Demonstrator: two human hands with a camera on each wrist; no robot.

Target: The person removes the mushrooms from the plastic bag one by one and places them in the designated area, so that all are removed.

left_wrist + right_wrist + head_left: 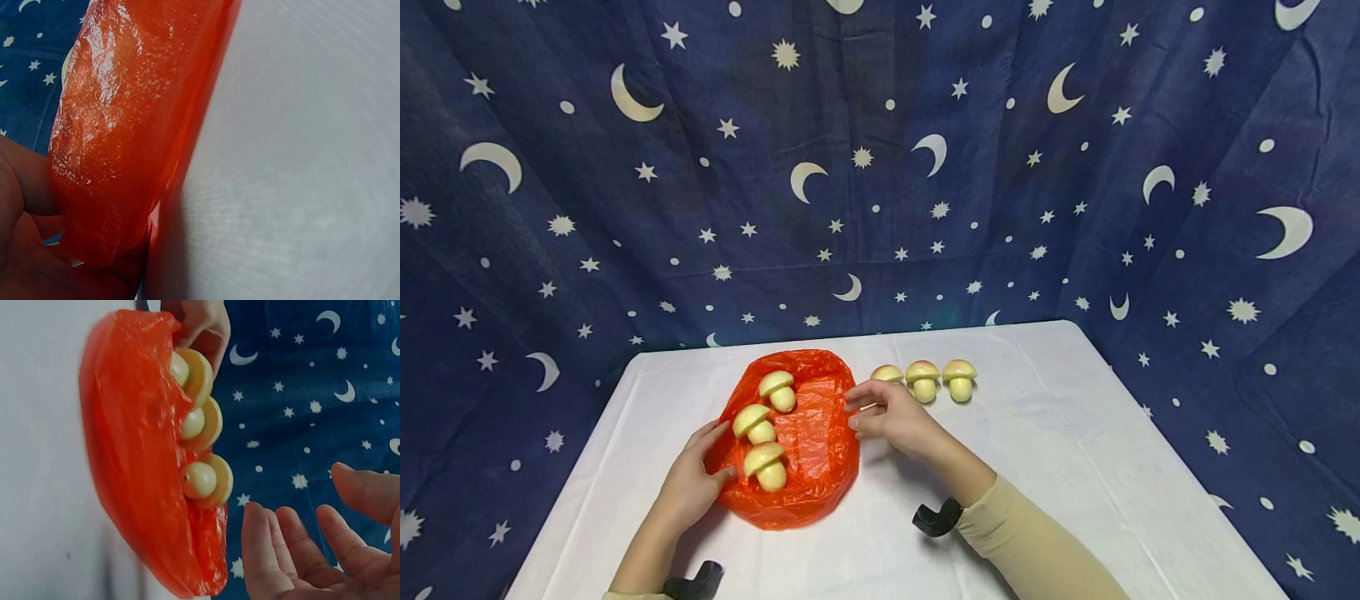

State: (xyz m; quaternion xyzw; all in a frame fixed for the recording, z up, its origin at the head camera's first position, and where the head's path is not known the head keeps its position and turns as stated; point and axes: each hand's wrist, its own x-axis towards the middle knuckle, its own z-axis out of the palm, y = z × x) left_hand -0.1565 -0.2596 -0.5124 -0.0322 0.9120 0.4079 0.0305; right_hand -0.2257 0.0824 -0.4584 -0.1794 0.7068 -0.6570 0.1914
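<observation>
A red plastic bag [811, 433], spread into a shallow open bowl shape, lies on the white table. Three toy mushrooms rest along its left side: a back one [777, 390], a middle one [754, 423] and a front one [765, 465]. My left hand [691, 482] holds the bag's left rim, its thumb at the near side; the left wrist view shows the red film between thumb and fingers. Beside the right rim, my right hand [891, 418] has its fingers loosely extended and nothing in them. The right wrist view shows that palm [331, 562] facing the bag.
Behind my right hand, three more mushrooms stand in a row: a left one [887, 372] partly hidden by the hand, a middle one [922, 380] and a right one [959, 380]. A dark blue curtain [880, 200] with moons and stars hangs around the table [1060, 467].
</observation>
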